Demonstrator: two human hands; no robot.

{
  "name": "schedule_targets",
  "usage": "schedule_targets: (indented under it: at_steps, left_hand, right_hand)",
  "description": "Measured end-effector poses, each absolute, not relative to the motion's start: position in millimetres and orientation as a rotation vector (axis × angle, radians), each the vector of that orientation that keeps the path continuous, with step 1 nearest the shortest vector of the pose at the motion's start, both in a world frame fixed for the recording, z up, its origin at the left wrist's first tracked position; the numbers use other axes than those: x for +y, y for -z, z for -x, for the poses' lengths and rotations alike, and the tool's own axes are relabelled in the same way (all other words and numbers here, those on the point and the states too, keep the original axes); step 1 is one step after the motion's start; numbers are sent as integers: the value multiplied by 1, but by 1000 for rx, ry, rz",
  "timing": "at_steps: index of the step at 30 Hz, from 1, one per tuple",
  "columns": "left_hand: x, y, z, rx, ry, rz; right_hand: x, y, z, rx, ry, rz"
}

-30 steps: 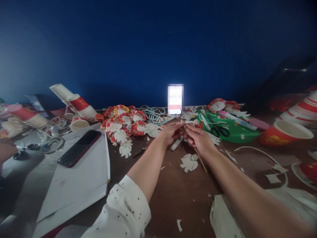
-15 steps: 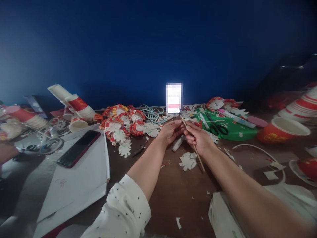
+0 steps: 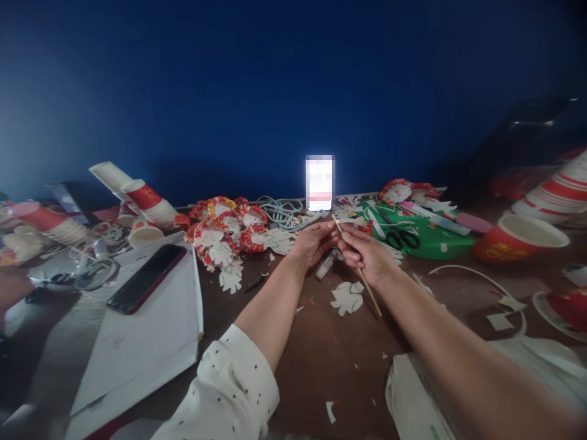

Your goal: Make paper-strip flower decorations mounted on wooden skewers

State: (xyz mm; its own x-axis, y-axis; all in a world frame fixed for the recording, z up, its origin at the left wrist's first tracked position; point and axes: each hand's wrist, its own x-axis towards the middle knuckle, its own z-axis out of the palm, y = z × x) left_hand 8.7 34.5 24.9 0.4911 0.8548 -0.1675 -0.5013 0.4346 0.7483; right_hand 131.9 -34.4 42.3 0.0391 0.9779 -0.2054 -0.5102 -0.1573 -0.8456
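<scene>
My right hand [image 3: 368, 252] is closed around a thin wooden stick [image 3: 372, 295], which slants from the fingertips down past the palm. Close against its upper end, my left hand [image 3: 316, 243] has its fingers curled and pinched together; what lies between them is too small to make out. Below the hands, a white paper cutout shaped like a hand or leaf [image 3: 347, 298] rests on the brown table [image 3: 321, 366]. A whitish tube [image 3: 326, 265] lies just behind the hands, partly covered by them.
Red-and-white paper crafts [image 3: 224, 229] are heaped left of centre. A phone [image 3: 147, 278] lies on a white board [image 3: 137, 360]. Black-handled scissors [image 3: 403, 239] rest on green sheet [image 3: 444, 245]. A red paper cup [image 3: 518, 241] stands right. A lit screen [image 3: 320, 183] stands behind; another person's hand [image 3: 13, 287] shows far left.
The view has shifted very slightly. Both hands keep nearly the same pose at the stick, with only small finger movement.
</scene>
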Motion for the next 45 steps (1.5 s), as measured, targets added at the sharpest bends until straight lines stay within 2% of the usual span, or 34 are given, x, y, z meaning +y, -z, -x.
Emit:
schedule_targets:
  at_steps: [22, 35, 40, 45]
  left_hand:
    - [31, -30, -10, 644, -925, -670]
    - [33, -26, -11, 758, -894, -835]
    - [33, -28, -12, 808, -913, -837]
    - [32, -32, -14, 915, -885, -879]
  right_hand:
    - [-36, -40, -134, -821, -1331, 1091]
    - [-34, -29, -135, -1235, -800, 1522]
    - [-36, -28, -134, -1400, -521, 1561]
    - [-35, -20, -132, -1513, -373, 1652]
